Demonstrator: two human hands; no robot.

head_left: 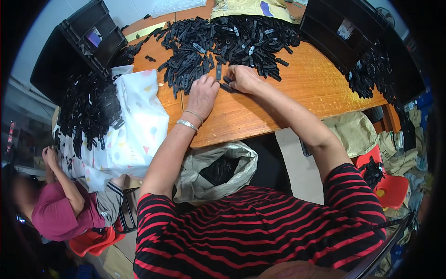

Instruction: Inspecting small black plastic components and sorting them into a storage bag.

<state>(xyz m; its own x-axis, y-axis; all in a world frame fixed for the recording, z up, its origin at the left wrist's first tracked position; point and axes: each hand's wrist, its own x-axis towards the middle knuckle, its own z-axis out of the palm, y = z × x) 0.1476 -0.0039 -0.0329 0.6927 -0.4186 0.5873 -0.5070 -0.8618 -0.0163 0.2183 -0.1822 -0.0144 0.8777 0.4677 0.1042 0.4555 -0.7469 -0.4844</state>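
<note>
A large heap of small, long black plastic pieces [232, 39] is spread over the wooden table [232, 121] in front of me. At its near edge, my left hand [203, 96] has its fingers curled downward; whatever lies under the fingertips is hidden. It wears a silver bracelet at the wrist. Just to its right, my right hand [244, 79] is closed with thumb and finger together on a small black plastic piece [227, 79]. Another black strip [226, 88] lies right beneath those fingers. A single piece with a grey face [218, 71] sits between the two hands.
Black bins [355, 23] stand tipped at the right and left, with more pieces spilling out. An open woven sack [218, 167] is below the table edge. A white patterned sheet [139, 107] covers the left side, where another person [65, 204] sits. A red stool [390, 186] stands right.
</note>
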